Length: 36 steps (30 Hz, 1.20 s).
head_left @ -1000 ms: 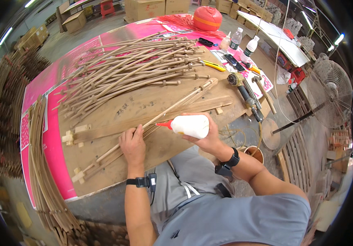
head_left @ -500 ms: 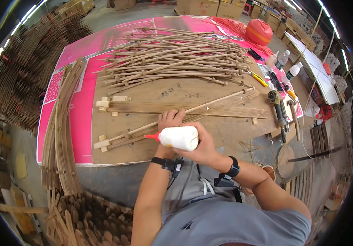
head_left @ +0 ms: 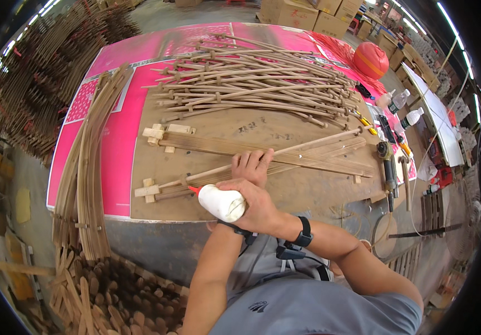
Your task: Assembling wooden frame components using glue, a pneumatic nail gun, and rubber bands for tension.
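My left hand (head_left: pixel 250 167) rests over a long thin wooden rod (head_left: pixel 302 146), its fingers bent down onto it. The rod lies slantwise across the board, with a small wooden collar (head_left: pixel 184 180) near its left end. In my right hand (head_left: pixel 254 207) is a white squeeze bottle (head_left: pixel 221 202) with a red nozzle (head_left: pixel 194 190), tilted so the nozzle points left, close to the collar. Whether nozzle and rod touch, I cannot tell. Under the rod run flat wooden strips (head_left: pixel 330 149), and a crossed wooden block (head_left: pixel 148 191) sits at their left end.
A heap of collared rods (head_left: pixel 251 84) covers the far part of the board (head_left: pixel 240 125). Bundled strips (head_left: pixel 92 184) hang over the left table edge. A power tool (head_left: pixel 388 170), hammer (head_left: pixel 405 178), plastic bottles (head_left: pixel 412 118) and red twine ball (head_left: pixel 370 60) are at the right.
The squeeze bottle in my right hand has moved left and nearer, its nozzle now beside the collar. My left hand stays on the rod. The whole view has shifted slightly.
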Each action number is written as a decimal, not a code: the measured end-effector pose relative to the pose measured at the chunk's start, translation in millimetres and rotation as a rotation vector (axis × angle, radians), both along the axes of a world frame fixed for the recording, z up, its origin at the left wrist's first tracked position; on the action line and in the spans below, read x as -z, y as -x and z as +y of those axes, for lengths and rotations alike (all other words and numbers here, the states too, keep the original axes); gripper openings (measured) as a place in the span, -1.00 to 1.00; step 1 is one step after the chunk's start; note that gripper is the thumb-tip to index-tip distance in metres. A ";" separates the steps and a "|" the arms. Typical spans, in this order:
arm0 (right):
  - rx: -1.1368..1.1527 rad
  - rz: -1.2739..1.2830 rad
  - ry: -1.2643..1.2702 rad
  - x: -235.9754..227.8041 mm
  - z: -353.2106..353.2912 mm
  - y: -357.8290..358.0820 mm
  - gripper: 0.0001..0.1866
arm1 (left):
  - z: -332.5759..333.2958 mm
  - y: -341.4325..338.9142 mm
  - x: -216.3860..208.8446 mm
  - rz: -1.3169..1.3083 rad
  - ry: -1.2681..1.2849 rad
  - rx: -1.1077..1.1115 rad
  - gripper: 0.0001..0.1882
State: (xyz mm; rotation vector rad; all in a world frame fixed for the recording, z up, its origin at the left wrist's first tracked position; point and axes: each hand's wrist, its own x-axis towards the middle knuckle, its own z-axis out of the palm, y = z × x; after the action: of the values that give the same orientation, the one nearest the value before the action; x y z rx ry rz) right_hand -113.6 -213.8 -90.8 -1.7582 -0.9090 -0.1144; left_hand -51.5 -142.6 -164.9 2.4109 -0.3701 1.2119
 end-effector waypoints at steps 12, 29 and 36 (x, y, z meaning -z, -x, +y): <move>-0.001 -0.033 0.043 9.9 11.4 0.7 -0.34 | -0.1 9.3 -3.0 -0.007 0.056 0.032 -0.59; 0.040 -0.004 0.054 12.7 11.7 -2.3 -0.38 | -2.1 5.6 0.2 0.026 0.075 0.029 -0.63; 0.040 0.244 -0.036 2.9 -2.5 11.3 -0.41 | 4.2 7.9 -1.3 0.085 0.023 0.090 -0.58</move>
State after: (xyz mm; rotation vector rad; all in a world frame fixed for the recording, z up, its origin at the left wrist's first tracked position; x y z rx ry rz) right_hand -124.9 -216.3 -93.7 -1.7133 -0.6907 0.0572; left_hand -59.5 -138.5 -163.7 2.3903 -0.4312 1.0659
